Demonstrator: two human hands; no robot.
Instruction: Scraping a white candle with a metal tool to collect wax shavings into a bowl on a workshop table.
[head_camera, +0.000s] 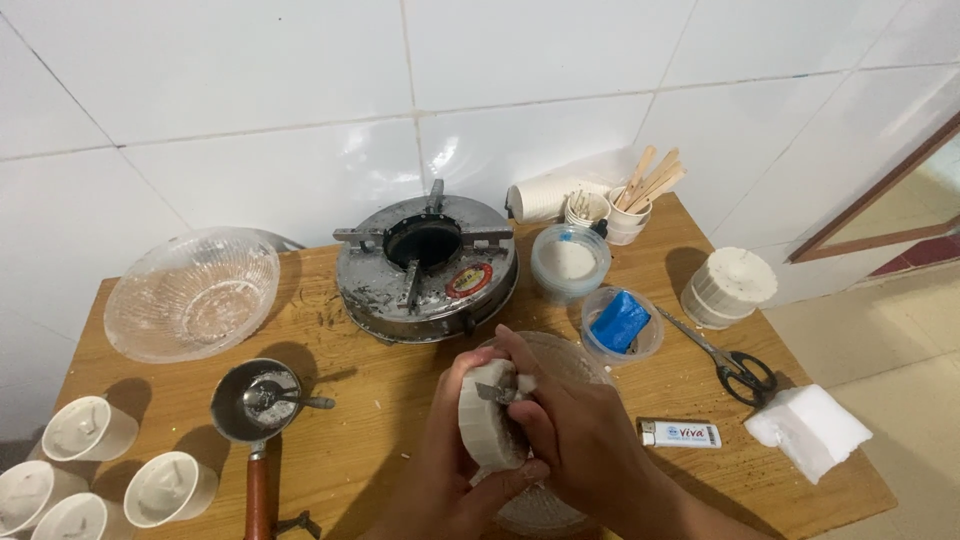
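The person's left hand (450, 450) wraps around a white wax block (487, 425), fingers curled under and behind it so it stands on edge over a clear glass bowl (590, 365) that sits beneath both hands. The right hand (575, 425) closes over the block's front face, its fingers pinching a small metal blade (495, 393) whose tip presses against the wax. The step in hand looks like shaving or scraping wax off the block so the bits drop into the bowl below. The next stroke seems to call for a firm hold from the left hand and a short, controlled pull of the blade, kept away from the left thumb that lies just beside the edge.

Left of the grip, a small pan (255, 400) with a wooden handle holds a spoon (290, 398), and further left stand several white cups (90, 428) already filled. Beyond the hands sits a round metal stove (428, 265), with a large glass bowl (192, 292) to its left. To the right of the grip lie a lighter (680, 433), black-handled scissors (735, 365), a tub with a blue lump (620, 320) and a white slab (810, 428). Behind these, a cup holds wooden sticks (645, 180). Nothing crowds the bowl; only the pan handle lies near the left elbow's path.
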